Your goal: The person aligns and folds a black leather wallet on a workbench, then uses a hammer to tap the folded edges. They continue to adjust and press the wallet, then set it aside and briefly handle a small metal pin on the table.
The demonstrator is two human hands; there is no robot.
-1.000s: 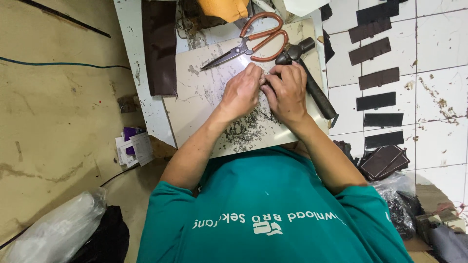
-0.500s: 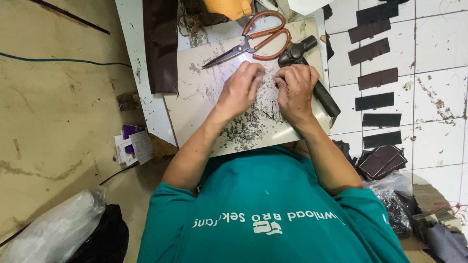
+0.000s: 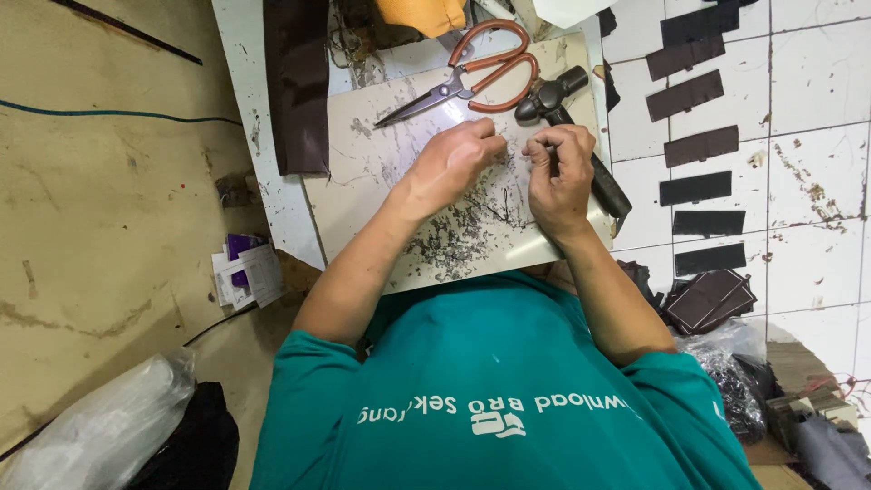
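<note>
Scattered dark bits [image 3: 458, 234] lie on the pale board [image 3: 358, 186] that rests across the person's lap, mostly on its near half, below both hands. From my remote seat I judge the step in hand to be fine fingertip work on one of those small pieces near the board's middle.

The left hand [image 3: 454, 159] is curled, its fingertips pressed together and aimed at the right hand [image 3: 558, 172]. The right hand's thumb and forefinger are also closed in a pinch. Whatever sits between them is too small for me to make out. The two hands are just beside each other, almost touching at the tips.

As I judge it, any further move here calls for a steady, light pinch and a level board, since the loose bits could slide off its near edge.

At the board's far edge lie orange-handled scissors [image 3: 472, 73], closed. A hammer [image 3: 553, 95] lies at the board's right edge, its handle running under the right hand. A dark brown leather sheet [image 3: 295, 82] hangs past the board's left side.

As for containers, a clear plastic bag [image 3: 735, 381] right of the board's near corner holds small dark pieces. Another plastic bag [image 3: 100, 426] lies well left of the board, and I cannot tell what it contains.
</note>
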